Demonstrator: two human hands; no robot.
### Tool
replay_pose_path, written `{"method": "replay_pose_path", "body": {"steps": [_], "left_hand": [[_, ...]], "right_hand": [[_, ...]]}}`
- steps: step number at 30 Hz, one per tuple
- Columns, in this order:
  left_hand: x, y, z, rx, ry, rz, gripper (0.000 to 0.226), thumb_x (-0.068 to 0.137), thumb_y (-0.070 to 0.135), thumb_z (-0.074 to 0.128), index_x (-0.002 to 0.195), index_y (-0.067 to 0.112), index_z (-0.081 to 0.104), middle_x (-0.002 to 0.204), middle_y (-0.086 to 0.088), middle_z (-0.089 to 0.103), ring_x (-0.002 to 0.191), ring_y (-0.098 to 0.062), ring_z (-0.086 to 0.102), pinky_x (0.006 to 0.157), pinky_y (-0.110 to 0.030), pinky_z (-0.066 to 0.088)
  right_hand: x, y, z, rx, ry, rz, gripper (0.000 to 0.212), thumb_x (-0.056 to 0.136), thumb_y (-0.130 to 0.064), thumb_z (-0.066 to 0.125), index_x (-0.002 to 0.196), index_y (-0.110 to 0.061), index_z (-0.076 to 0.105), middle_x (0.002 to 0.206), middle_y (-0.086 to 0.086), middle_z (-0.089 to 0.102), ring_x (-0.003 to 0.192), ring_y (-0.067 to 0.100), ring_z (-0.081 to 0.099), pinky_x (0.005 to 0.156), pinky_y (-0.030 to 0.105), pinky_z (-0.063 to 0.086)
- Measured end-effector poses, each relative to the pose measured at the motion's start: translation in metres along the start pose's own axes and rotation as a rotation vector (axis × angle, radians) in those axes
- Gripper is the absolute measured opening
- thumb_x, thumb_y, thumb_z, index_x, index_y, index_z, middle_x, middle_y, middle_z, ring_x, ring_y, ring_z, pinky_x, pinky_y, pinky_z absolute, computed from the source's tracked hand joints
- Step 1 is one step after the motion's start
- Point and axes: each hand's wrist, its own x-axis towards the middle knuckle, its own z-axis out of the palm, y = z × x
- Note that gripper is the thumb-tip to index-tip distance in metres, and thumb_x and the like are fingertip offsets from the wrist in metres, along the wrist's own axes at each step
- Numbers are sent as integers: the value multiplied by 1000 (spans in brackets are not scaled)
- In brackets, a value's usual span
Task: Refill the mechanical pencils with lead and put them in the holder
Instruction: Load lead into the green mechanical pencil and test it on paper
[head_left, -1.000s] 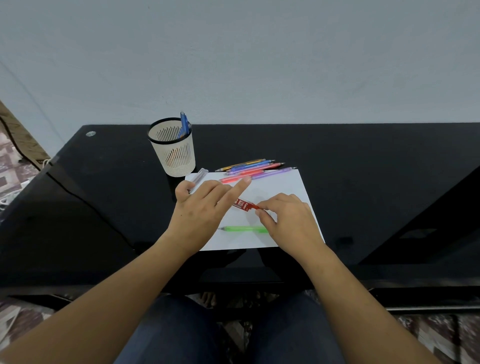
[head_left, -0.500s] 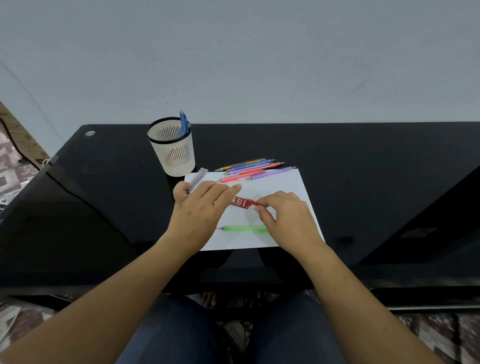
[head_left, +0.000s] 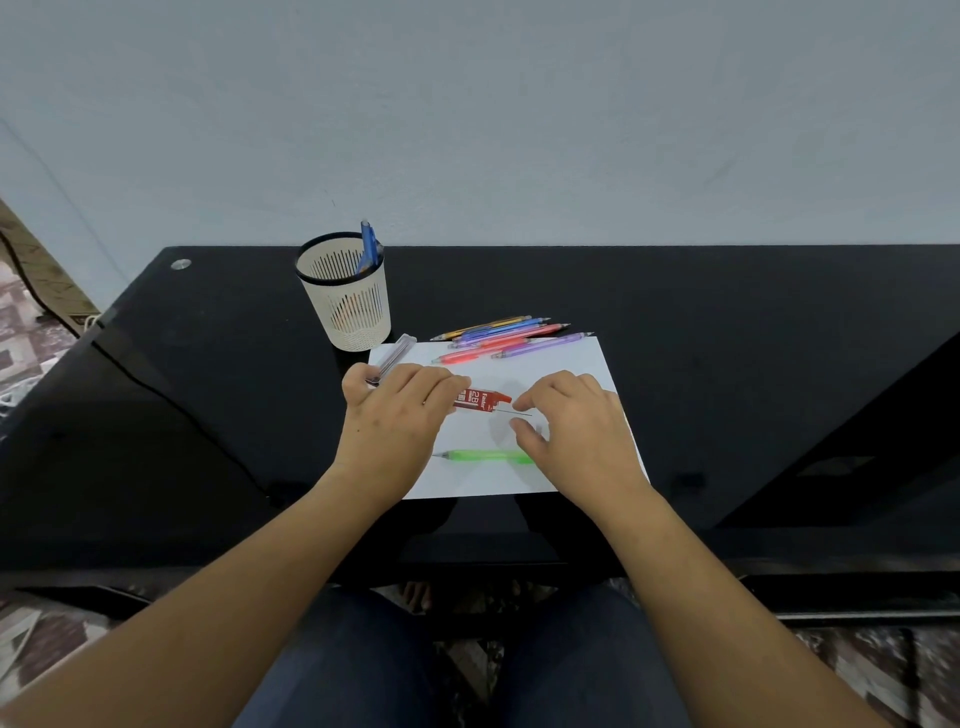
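I log left hand (head_left: 395, 421) gripping the red lead case (head_left: 480, 400) over the paper (head_left: 561, 358), thin lead (head_left: 514, 412) poking right toward right hand (head_left: 576, 441), whose grip I cannot tell; green pencil (head_left: 483, 455) lies nearer, holder (head_left: 348, 312) far left.

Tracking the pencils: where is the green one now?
Head view: the green pencil lies on the white paper, between the left hand and right hand, nearer the person than the red lead case.

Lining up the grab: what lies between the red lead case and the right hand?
Head view: a thin lead runs from the red lead case toward the right hand.
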Motion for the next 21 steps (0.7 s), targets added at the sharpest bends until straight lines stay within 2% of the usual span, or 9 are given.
{"method": "replay_pose_path", "body": {"steps": [3,13,17,21], "left_hand": [[-1,0,-1,2,-38,-20,47,63,14,88,105,20,68,102,0,70,97,-23,65,88,-45,24],[-6,-6,9,74,-215,-153,44,68,16,85,106,23,64,96,4,69,90,-20,66,94,-45,20],[-7,-5,8,103,-372,-306,32,89,18,61,119,26,52,106,8,63,96,-14,60,100,-42,11],[-3,-1,6,58,-395,-431,24,98,30,46,121,24,45,105,9,61,89,-12,58,98,-40,16]], "right_hand": [[1,-1,1,-15,16,-24,13,89,-30,63,99,-22,69,104,-4,64,97,16,54,81,29,37],[-1,5,-4,-78,-7,7,13,95,-26,55,100,-22,66,103,-5,62,97,17,52,80,28,30],[-2,10,-5,-85,-33,65,18,98,-30,46,106,-25,61,107,-8,60,100,14,50,86,29,32],[-2,8,-6,-85,-44,96,21,99,-31,42,108,-24,59,109,-7,59,102,14,49,88,31,34]]}}
